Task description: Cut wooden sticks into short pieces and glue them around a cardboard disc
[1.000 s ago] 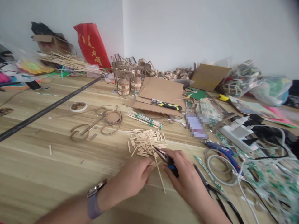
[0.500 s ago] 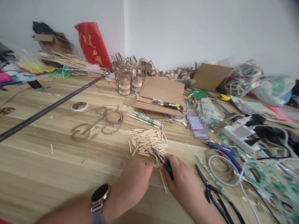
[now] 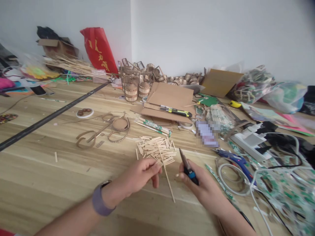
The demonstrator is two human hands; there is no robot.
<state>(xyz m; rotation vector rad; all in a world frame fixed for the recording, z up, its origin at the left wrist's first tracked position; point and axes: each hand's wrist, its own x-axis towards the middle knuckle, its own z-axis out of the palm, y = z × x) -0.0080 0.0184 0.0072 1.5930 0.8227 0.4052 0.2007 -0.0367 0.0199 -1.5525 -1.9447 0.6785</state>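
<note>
My right hand (image 3: pixel 197 178) is closed around dark pliers (image 3: pixel 189 168) with blue on the grips; their jaws point up and away from me. A small pale stick end shows by its thumb and finger. To the left, my left hand (image 3: pixel 145 173) is curled with thumb and fingertips together, and what they hold, if anything, is hidden. Just beyond it lies a pile of short wooden sticks (image 3: pixel 156 149). One long thin stick (image 3: pixel 169 183) runs from the pile toward me, between my hands.
Cardboard sheets (image 3: pixel 169 95) with utility knives (image 3: pixel 176 110) lie behind the pile. At right are a blue glue gun (image 3: pixel 237 159), a tape roll (image 3: pixel 233 178), a power strip (image 3: pixel 252 146) and cables. Small stick-sided baskets (image 3: pixel 131 92) stand by the wall. Cardboard rings (image 3: pixel 120 124) lie at left.
My hands have moved apart. The right hand with the pliers has shifted right, away from the pile, and the left hand has turned over and moved slightly left. The long stick lies on the table.
</note>
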